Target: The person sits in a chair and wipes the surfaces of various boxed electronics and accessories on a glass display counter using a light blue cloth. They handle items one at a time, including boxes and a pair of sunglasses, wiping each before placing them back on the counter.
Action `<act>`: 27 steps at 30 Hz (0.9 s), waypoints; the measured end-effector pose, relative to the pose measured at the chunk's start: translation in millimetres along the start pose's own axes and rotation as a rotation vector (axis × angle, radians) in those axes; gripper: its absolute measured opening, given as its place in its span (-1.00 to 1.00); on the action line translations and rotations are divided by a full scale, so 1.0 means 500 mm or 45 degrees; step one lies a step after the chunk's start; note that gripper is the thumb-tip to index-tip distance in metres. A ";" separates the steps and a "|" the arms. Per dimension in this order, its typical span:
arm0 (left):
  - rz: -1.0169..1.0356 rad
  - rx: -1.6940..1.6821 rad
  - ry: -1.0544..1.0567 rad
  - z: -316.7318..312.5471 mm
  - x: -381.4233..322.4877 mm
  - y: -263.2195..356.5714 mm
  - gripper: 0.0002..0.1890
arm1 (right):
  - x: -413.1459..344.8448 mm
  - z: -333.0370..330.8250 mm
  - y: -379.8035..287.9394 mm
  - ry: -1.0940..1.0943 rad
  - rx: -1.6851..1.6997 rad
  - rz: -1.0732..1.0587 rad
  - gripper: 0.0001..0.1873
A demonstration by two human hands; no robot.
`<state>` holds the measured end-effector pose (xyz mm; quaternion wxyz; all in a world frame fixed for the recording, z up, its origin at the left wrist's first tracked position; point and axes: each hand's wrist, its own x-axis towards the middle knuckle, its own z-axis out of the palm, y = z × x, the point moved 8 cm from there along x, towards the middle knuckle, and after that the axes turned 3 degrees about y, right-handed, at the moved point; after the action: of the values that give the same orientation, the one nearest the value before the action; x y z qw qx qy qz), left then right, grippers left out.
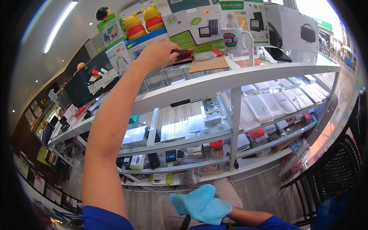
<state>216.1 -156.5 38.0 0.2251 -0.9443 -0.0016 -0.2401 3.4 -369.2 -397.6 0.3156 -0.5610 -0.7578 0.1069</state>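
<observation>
My left hand (157,54) reaches over the top of a glass display counter (184,95), its fingers and thumb closed on the edge of a thin dark flat item (184,52) with reddish parts; what it is exactly I cannot tell. Beneath and beside that item lie another dark flat piece, a small clear plastic case (205,56) and a brown flat board (209,65). Low down, over my lap, my right hand is hidden by a light blue cloth (201,204) that covers or hangs from it; its fingers do not show.
Solar light boxes (195,26), two yellow bear figures (152,18), a white mug (236,40) and a smartphone (277,54) stand or lie along the countertop. Shelves below hold phone cases (258,107) and boxes. A black chair (333,164) is at the right.
</observation>
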 end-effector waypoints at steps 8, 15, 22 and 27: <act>-0.076 -0.238 -0.256 0.017 -0.023 0.008 -0.56 | -0.002 0.006 -0.012 -0.019 -0.016 -0.001 -0.69; 0.010 0.011 -0.162 0.006 -0.010 0.045 -0.64 | -0.004 -0.006 -0.011 0.011 0.003 0.027 -0.68; -0.156 0.217 0.251 -0.043 -0.008 -0.021 -0.69 | 0.011 -0.025 -0.022 0.060 -0.015 -0.019 -0.67; -0.320 -0.558 0.566 -0.199 -0.164 -0.042 -0.67 | 0.017 -0.056 -0.021 0.139 -0.083 -0.039 -0.66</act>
<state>96.1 -171.3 87.6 -0.0198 -0.8871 -0.0172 -0.4608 10.5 -370.5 -367.6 0.3395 -0.5644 -0.7510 0.0464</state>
